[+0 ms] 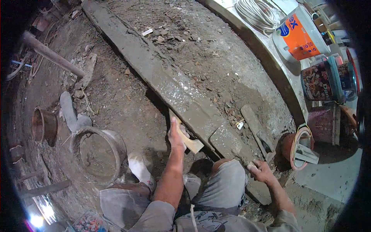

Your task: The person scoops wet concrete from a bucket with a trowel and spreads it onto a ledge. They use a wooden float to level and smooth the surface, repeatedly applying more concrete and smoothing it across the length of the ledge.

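A long narrow strip of wet grey mortar (pixel 185 98) runs diagonally from the upper left down towards my knees, glossy near its middle. My left hand (pixel 178 133) is closed around a pale wooden piece (pixel 193 145), held along the strip's left edge. On the strip's near part lies the flat, mortar-smeared blade of a trowel (pixel 227 139). Its handle end is in my right hand (pixel 262 172), fingers wrapped round it beside my knee. Just right of the strip, another mortar-coated tool with a long flat body (pixel 253 125) rests on the dirt.
A round tub of grey mix (pixel 118 152) stands left of my foot, with a brown pot (pixel 44 125) beyond. Along the right ledge are a white-and-orange bucket (pixel 301 34), a dark printed bucket (pixel 319 79), coiled cable (pixel 257 15) and a tipped bucket (pixel 301 149).
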Demonstrator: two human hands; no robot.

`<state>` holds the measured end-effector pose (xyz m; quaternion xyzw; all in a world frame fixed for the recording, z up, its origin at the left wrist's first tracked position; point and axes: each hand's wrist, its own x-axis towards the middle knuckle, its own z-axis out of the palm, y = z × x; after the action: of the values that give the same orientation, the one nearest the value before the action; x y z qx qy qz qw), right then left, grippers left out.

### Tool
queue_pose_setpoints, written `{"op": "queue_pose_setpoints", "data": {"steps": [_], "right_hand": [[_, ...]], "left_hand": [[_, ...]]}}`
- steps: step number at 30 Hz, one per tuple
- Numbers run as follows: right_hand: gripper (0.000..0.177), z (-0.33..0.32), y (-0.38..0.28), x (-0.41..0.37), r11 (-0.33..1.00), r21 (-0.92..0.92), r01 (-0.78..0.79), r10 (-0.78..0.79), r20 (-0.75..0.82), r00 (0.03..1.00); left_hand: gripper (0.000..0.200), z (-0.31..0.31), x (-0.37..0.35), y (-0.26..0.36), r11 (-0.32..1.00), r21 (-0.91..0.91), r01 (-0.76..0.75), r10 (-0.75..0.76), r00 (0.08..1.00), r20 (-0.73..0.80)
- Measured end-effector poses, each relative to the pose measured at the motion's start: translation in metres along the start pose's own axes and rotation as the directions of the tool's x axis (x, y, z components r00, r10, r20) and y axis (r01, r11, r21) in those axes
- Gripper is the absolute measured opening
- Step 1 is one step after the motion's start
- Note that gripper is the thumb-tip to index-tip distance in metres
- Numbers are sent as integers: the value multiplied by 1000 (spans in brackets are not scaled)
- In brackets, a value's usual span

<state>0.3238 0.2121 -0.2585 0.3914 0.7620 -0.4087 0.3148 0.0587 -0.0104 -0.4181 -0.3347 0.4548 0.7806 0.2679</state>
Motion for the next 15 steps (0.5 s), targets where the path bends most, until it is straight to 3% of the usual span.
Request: {"op": "queue_pose_setpoints", "data": {"steps": [3, 5, 9, 13, 15], "right_hand": [[47, -9, -48, 3, 991, 120, -56, 55, 9, 998], [49, -3, -48, 41, 978, -76, 193, -200, -92, 976], [50, 6, -110, 95, 948, -65, 313, -317, -79, 945], [51, 13, -106, 91, 939, -17, 343, -343, -10, 939], [52, 17, -64, 81, 932, -91, 350, -355, -43, 934]], "left_hand": [[50, 0, -3, -1, 1000, 0, -18, 18, 1000, 21], [50, 0, -2, 0, 999, 36, -26, 26, 1000, 12], [51, -8, 10, -9, 999, 31, -21, 20, 999, 50], [55, -8, 10, -7, 999, 31, -24, 22, 999, 40], [56, -6, 10, -7, 1000, 22, -16, 15, 999, 47]]}}
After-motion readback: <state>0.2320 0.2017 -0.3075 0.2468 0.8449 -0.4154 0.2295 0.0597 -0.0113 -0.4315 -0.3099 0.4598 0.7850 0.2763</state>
